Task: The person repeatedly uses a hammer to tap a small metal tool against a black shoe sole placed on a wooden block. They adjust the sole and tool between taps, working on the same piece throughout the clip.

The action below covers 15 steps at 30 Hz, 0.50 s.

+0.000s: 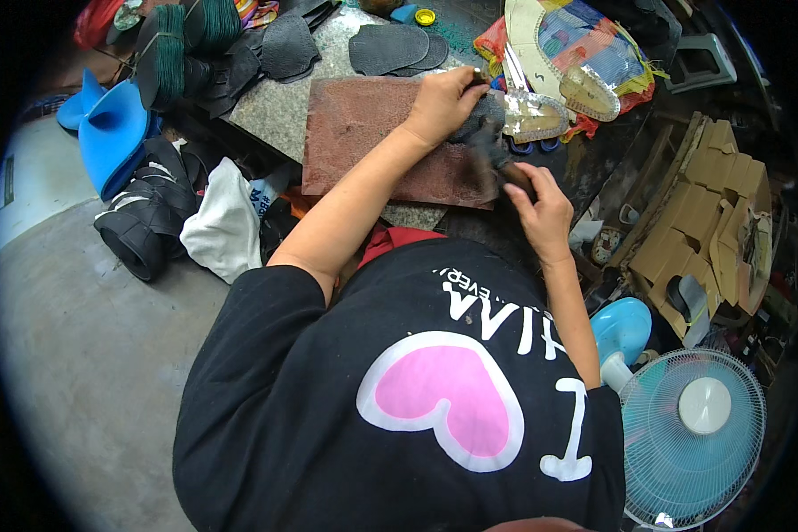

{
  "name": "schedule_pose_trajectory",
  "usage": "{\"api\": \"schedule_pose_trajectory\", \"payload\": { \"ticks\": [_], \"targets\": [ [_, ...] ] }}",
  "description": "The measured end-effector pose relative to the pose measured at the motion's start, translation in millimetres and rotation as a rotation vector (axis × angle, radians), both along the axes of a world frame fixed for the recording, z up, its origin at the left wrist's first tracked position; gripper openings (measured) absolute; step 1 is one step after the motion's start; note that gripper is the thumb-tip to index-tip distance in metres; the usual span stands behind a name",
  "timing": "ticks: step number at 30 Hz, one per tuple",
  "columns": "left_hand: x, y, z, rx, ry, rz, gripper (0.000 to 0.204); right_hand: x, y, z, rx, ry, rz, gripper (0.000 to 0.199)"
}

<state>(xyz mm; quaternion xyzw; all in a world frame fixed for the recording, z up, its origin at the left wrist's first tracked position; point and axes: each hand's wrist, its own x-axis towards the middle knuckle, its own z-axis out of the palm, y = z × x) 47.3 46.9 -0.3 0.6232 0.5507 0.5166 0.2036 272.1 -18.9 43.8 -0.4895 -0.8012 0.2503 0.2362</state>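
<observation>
My left hand (442, 108) is closed near the far right corner of a worn reddish-brown board (363, 133). Between its fingertips a short rod-like tool (479, 78) sticks up, its lower end hidden. Beneath those fingers lies a dark piece (483, 113), perhaps leather. My right hand (543, 208), closer to me, grips the brown handle of a hammer (516, 177), whose dark head is smeared by motion over the board's right edge.
Black cut-out pieces (390, 48) lie behind the board. Clear shoe-shaped templates (534, 117) and a white curved pattern (528, 35) sit at the right. Black straps and a white cloth (226, 217) hang at the left. A fan (693, 434) and cardboard (696, 213) stand at my right.
</observation>
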Motion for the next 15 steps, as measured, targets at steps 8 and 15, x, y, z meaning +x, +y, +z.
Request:
{"api": "schedule_pose_trajectory", "payload": {
  "ticks": [8, 15],
  "targets": [
    [12, 2, 7, 0.101, 0.279, -0.033, 0.012, -2, 28, 78, 0.015, 0.634, -0.183, 0.037],
    [16, 0, 5, 0.107, 0.329, -0.028, 0.013, -16, 23, 65, -0.105, -0.038, -0.361, 0.037]
  ]
}}
